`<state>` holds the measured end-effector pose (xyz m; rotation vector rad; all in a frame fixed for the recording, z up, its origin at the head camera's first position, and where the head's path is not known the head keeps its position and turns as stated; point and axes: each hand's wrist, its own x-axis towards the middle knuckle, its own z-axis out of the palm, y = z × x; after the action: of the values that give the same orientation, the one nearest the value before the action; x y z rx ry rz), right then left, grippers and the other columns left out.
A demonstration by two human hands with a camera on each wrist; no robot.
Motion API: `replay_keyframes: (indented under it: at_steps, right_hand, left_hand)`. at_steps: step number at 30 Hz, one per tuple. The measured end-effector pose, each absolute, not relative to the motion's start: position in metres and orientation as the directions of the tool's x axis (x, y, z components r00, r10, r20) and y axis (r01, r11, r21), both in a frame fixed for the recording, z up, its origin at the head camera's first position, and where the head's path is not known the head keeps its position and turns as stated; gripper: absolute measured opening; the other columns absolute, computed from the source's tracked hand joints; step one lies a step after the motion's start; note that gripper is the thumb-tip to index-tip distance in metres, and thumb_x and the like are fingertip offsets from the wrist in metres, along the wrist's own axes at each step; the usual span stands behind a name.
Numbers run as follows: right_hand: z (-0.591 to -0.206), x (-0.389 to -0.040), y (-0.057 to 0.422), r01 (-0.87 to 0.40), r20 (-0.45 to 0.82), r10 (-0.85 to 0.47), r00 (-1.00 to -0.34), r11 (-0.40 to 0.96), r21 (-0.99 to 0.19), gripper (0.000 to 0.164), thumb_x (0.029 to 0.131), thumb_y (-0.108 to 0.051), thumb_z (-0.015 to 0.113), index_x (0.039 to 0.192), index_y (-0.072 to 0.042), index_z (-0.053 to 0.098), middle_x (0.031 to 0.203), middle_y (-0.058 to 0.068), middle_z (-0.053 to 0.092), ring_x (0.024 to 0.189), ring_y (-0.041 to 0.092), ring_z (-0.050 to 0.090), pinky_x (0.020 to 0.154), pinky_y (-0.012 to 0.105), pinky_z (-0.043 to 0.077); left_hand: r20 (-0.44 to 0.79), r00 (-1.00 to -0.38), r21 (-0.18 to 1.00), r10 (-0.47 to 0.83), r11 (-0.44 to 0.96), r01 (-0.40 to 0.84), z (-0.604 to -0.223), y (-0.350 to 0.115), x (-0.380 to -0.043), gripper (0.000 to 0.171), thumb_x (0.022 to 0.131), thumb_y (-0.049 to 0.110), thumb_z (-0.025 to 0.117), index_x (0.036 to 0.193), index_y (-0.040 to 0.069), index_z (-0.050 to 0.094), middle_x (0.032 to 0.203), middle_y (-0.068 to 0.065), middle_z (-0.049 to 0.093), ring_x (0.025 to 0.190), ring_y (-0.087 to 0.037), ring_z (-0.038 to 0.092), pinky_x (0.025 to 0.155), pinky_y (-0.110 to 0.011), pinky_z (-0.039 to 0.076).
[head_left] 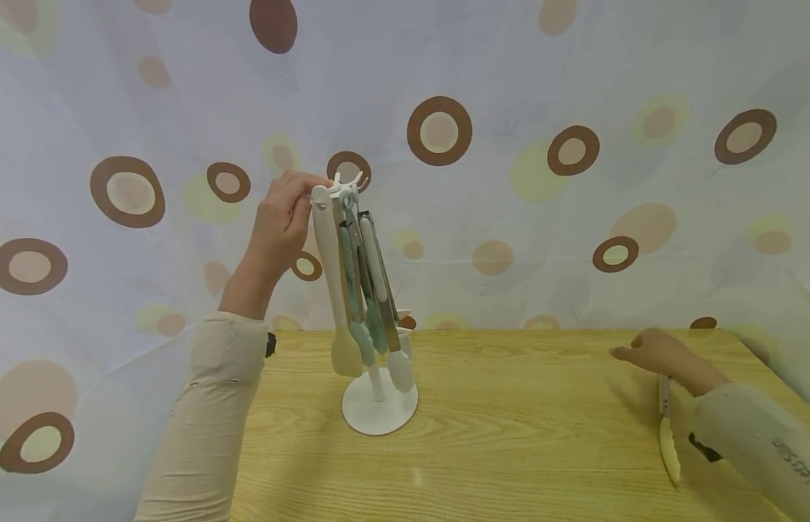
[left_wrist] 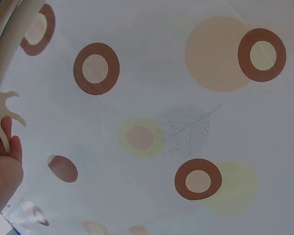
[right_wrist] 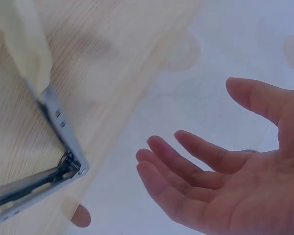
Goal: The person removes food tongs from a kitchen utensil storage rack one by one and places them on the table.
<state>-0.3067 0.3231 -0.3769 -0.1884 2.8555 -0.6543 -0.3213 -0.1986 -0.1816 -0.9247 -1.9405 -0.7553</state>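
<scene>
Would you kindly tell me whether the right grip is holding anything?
No, in the right wrist view the right grip shows a bare palm and fingers, with the tongs visibly apart from it.

The wood-grained worktop (head_left: 509,435) bears a white stand (head_left: 378,418) below the left grip (head_left: 283,214) and tongs (head_left: 668,449) near the right grip (head_left: 662,354).

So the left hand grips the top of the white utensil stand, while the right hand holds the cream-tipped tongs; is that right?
Not quite: the right hand holds nothing. The right wrist view shows it apart from the cream-tipped tongs, which rest on the table. The left hand does grip the top of the white utensil stand.
</scene>
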Motion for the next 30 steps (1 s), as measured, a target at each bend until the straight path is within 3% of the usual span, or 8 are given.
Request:
replay_keyframes:
  at_steps: [9,30]
  right_hand:
    - [-0.373,-0.304,0.294,-0.153,0.015,-0.17,-0.985,0.844,-0.514,0.06,0.1,-0.032,0.048,0.118,0.026,0.047,0.118,0.045,0.047,0.104,0.057,0.05,0.078,0.056,0.048]
    - [-0.364,-0.308,0.202,-0.325,0.257,-0.2,-0.946,0.582,-0.745,0.052,0.1,-0.035,0.048,0.134,0.006,0.05,0.128,0.027,0.055,0.114,0.041,0.053,0.091,0.054,0.044]
  left_hand:
    - [0.869,-0.382,0.159,0.315,0.553,0.818,-0.182,-0.199,-0.322,0.029,0.095,-0.002,0.037,0.106,-0.003,0.064,0.106,-0.019,0.061,0.099,-0.033,0.047,0.084,-0.043,0.036]
    - [0.874,-0.369,0.151,0.316,0.544,0.825,-0.183,-0.2,-0.323,0.029,0.095,-0.001,0.038,0.105,-0.002,0.065,0.104,-0.018,0.061,0.099,-0.033,0.048,0.085,-0.042,0.035]
